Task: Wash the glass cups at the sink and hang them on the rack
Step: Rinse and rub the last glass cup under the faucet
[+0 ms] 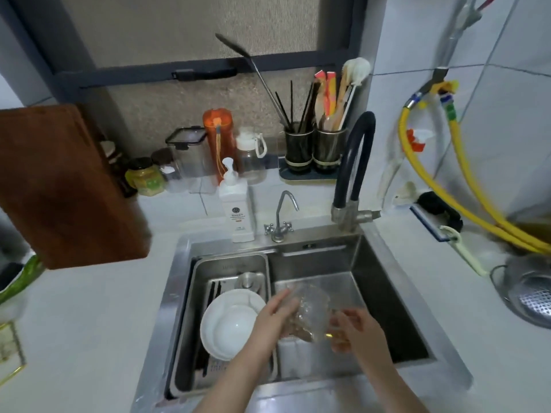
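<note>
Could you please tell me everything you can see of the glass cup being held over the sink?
The glass cup looks clear and wet, blurred by motion. It lies tilted on its side above the sink's right basin. The left hand touches one side; the right hand holds the other. Any handle is unclear.

Plates (229, 323) in tray (262, 263) (sink's (372, 263) left side).

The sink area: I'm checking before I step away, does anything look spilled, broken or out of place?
Nothing stands out. Both hands, left hand and right hand, hold the glass cup over the sink. White dishes sit in the drain tray. The cup is too blurred to check for cracks.
</note>
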A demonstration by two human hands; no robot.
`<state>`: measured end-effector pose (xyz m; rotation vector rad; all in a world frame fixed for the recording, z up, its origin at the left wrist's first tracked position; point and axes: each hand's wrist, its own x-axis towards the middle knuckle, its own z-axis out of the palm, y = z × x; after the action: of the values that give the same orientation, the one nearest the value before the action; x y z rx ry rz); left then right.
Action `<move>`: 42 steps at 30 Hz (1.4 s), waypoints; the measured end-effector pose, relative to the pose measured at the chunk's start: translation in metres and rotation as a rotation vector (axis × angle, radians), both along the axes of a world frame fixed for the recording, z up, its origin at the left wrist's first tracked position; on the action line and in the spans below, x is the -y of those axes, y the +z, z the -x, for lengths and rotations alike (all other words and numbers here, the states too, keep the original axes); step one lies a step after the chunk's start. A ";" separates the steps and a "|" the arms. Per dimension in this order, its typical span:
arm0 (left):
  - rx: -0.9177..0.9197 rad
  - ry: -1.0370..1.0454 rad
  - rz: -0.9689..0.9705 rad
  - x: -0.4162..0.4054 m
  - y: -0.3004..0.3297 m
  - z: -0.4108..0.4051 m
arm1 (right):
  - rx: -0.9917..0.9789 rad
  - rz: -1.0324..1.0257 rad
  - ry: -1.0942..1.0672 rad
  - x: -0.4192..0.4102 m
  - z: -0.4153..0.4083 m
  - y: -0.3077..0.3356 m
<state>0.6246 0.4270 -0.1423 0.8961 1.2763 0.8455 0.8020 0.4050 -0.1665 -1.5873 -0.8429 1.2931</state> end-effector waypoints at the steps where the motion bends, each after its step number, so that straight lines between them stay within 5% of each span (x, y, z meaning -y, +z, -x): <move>1: 0.001 0.014 0.024 -0.002 0.000 -0.009 | -0.011 0.023 0.007 -0.005 -0.009 -0.003; 19: -0.208 0.144 0.103 -0.043 0.009 -0.068 | -0.152 0.153 0.085 -0.050 -0.054 -0.008; 32: -0.130 -0.067 0.091 -0.060 0.014 -0.052 | -0.042 -0.041 0.131 -0.070 -0.068 0.014; 37: -0.238 -0.182 -0.033 -0.078 0.017 -0.064 | 0.010 -0.194 0.291 -0.087 -0.085 0.029; 42: -0.283 -0.070 -0.205 -0.096 0.025 -0.083 | 0.048 -0.175 0.253 -0.121 -0.101 0.027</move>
<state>0.7079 0.5226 -0.1176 1.2515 1.4089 0.8243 0.9031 0.5263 -0.1396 -1.4111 -1.1849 1.3196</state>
